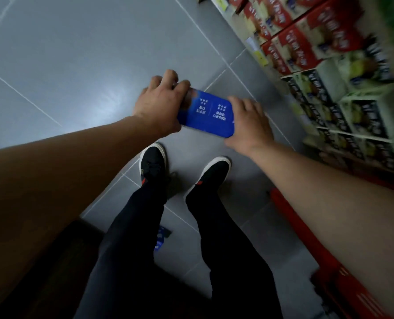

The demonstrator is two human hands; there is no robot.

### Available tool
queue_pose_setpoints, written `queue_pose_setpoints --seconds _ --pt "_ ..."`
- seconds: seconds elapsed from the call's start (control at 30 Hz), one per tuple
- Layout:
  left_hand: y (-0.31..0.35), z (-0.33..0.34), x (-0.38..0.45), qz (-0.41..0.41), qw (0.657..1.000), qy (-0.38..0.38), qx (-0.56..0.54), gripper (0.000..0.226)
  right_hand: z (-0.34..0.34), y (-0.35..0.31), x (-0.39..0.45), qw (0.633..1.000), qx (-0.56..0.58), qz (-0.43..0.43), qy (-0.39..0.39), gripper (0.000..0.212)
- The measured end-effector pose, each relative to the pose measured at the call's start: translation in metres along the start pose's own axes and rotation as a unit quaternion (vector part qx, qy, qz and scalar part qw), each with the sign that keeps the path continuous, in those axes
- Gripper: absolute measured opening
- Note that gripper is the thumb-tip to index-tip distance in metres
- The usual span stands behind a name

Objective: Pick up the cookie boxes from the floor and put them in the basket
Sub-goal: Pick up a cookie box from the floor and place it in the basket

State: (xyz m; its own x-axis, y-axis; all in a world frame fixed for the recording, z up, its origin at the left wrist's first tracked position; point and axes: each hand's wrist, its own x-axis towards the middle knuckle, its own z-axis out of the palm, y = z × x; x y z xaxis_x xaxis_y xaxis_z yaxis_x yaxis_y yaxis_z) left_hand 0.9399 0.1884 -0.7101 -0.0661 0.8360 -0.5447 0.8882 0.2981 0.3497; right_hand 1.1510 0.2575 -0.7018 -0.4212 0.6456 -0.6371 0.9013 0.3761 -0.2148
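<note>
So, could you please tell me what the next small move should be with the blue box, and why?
Probably swing the blue cardboard cookie box, held between left hand and right hand, rightward and down toward the red plastic basket; it is lifted but not yet in the basket.

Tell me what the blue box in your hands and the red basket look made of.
Blue box: likely glossy printed cardboard, with flat faces, crisp edges and white print. Left hand and right hand grip its ends. Red basket: probably moulded plastic, uniformly coloured with slotted walls; blur leaves doubt.
</note>
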Motion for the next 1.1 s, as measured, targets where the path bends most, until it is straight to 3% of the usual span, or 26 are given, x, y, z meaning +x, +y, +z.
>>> queue_pose_setpoints --seconds 0.33,0.57,0.83,1.1 --pt "0.063 -0.205 -0.166 0.075 0.997 -0.033 -0.005 0.093 -0.172 -0.08 -0.199 0.999 0.027 0.018 0.013 0.089" --pt "0.122 -0.308 -0.248 0.175 0.984 -0.011 0.035 0.096 -0.25 -0.103 -0.33 0.992 0.055 0.056 0.095 0.093" --pt "0.211 -0.325 -0.288 0.277 0.953 -0.026 0.117 0.099 -0.252 -0.079 -0.435 0.977 0.073 0.14 0.146 0.094" --pt "0.327 -0.282 -0.316 0.398 0.893 -0.047 0.204 0.101 -0.208 -0.023 -0.537 0.949 0.092 0.236 0.19 0.104"
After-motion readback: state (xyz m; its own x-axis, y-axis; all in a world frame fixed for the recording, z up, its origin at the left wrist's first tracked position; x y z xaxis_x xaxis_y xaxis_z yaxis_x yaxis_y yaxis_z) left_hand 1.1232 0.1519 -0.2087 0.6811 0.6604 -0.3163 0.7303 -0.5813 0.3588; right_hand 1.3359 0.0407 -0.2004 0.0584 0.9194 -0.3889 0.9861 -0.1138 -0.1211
